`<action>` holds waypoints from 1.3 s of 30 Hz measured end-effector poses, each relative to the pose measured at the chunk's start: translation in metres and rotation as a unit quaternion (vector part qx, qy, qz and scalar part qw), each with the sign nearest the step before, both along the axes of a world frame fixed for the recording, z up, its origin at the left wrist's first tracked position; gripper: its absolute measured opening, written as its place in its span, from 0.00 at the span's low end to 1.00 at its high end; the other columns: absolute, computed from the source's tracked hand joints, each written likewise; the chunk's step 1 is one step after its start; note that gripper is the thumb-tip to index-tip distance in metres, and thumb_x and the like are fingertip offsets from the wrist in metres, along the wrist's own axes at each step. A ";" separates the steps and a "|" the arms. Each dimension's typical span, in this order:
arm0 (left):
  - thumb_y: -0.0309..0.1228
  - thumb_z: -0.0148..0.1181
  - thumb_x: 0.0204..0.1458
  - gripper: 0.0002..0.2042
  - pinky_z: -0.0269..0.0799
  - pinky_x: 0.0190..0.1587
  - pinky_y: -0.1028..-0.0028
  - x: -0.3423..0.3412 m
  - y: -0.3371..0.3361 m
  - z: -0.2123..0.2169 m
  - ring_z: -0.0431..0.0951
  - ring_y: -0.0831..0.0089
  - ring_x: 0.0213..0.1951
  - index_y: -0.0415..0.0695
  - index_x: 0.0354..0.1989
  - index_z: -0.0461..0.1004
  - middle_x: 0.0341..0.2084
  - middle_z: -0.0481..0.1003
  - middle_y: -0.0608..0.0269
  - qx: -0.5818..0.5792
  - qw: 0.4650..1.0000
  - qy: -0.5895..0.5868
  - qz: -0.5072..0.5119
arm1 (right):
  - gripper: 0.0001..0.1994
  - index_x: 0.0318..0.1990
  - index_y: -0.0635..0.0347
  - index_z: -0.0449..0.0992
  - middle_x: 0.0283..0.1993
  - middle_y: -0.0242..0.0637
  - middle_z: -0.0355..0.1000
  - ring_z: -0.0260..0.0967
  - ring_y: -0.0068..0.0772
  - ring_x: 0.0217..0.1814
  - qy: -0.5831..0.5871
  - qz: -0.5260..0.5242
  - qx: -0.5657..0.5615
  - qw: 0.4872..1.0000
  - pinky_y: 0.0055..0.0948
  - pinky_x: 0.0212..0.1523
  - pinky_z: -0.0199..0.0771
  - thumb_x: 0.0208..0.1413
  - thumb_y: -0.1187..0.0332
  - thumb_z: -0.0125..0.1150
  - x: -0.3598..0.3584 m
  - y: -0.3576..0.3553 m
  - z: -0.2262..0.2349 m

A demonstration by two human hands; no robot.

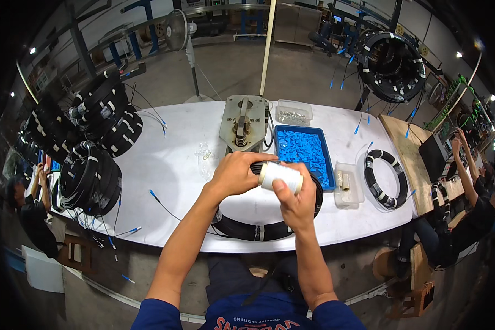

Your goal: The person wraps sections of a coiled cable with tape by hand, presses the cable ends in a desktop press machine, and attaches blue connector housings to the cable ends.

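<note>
A black cable coil (258,232) lies on the white table in front of me, with a pale band round its near side. My left hand (237,173) grips the far part of this coil, its thumb and fingers round the bundle. In my right hand (300,202) is a white roll of wrapping film (281,177), tilted, close against the left hand's fingers and over the coil. The two hands and the roll hide part of the coil's far side. From the coil's left, a thin lead with a blue connector (153,193) runs out over the table.
A metal press-like machine (241,124) stands beyond my hands. Right of it are a blue tray (327,184) of small blue parts and clear boxes (348,201). Stacked coils (91,176) fill the left; another coil (386,179) lies right. People work at both sides.
</note>
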State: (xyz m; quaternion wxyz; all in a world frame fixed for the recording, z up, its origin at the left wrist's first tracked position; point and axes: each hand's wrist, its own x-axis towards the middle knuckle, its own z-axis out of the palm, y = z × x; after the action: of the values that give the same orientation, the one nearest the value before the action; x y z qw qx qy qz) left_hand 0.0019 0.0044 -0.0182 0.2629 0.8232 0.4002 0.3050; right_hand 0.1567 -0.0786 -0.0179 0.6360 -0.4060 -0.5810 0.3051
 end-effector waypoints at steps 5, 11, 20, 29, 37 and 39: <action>0.44 0.67 0.42 0.21 0.77 0.43 0.61 -0.002 0.007 -0.004 0.81 0.52 0.39 0.56 0.47 0.81 0.37 0.81 0.54 0.045 0.999 -0.007 -0.017 | 0.22 0.41 0.64 0.72 0.44 0.45 0.74 0.72 0.49 0.54 -0.129 -0.010 0.153 0.980 0.46 0.62 0.65 0.47 0.57 0.72 -0.003 0.001 -0.032; 0.45 0.67 0.43 0.21 0.77 0.42 0.62 -0.001 -0.005 -0.004 0.81 0.55 0.39 0.54 0.48 0.80 0.39 0.81 0.56 0.071 0.997 0.012 0.013 | 0.23 0.39 0.62 0.73 0.49 0.43 0.71 0.66 0.45 0.57 -0.269 -0.038 0.158 0.949 0.43 0.56 0.61 0.39 0.59 0.75 0.005 -0.008 -0.019; 0.51 0.65 0.45 0.22 0.77 0.41 0.61 -0.005 -0.005 -0.005 0.81 0.56 0.39 0.57 0.48 0.80 0.41 0.81 0.59 0.082 0.996 0.029 0.009 | 0.23 0.38 0.60 0.72 0.40 0.41 0.75 0.71 0.45 0.47 -0.347 -0.077 0.194 0.914 0.39 0.48 0.69 0.38 0.58 0.75 0.001 -0.006 -0.008; 0.57 0.65 0.45 0.26 0.76 0.39 0.61 -0.019 0.020 -0.013 0.81 0.52 0.35 0.50 0.46 0.81 0.31 0.81 0.51 0.028 0.993 0.055 0.104 | 0.24 0.33 0.61 0.71 0.29 0.42 0.69 0.69 0.44 0.28 -0.212 0.098 0.182 0.955 0.36 0.30 0.71 0.38 0.55 0.77 -0.039 -0.058 -0.063; 0.42 0.74 0.41 0.31 0.75 0.43 0.66 -0.030 0.006 -0.013 0.82 0.56 0.38 0.48 0.57 0.75 0.41 0.80 0.51 0.063 0.997 -0.014 0.033 | 0.23 0.40 0.67 0.70 0.38 0.47 0.72 0.72 0.53 0.37 -0.323 -0.040 -0.121 0.938 0.42 0.39 0.74 0.41 0.62 0.72 0.011 -0.007 -0.119; 0.42 0.73 0.41 0.30 0.76 0.45 0.66 -0.025 0.005 -0.010 0.81 0.56 0.43 0.51 0.56 0.75 0.47 0.79 0.54 0.120 0.992 0.006 -0.028 | 0.25 0.43 0.68 0.70 0.42 0.50 0.72 0.74 0.55 0.40 -0.404 -0.027 -0.171 0.898 0.45 0.43 0.75 0.40 0.63 0.73 0.016 0.010 -0.136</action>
State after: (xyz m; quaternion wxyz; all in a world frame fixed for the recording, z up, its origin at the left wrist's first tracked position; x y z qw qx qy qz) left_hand -0.0227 0.0095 -0.0279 0.1679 0.8617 0.3388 0.3383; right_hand 0.1723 -0.0687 -0.1535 0.2753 -0.6121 -0.7160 0.1923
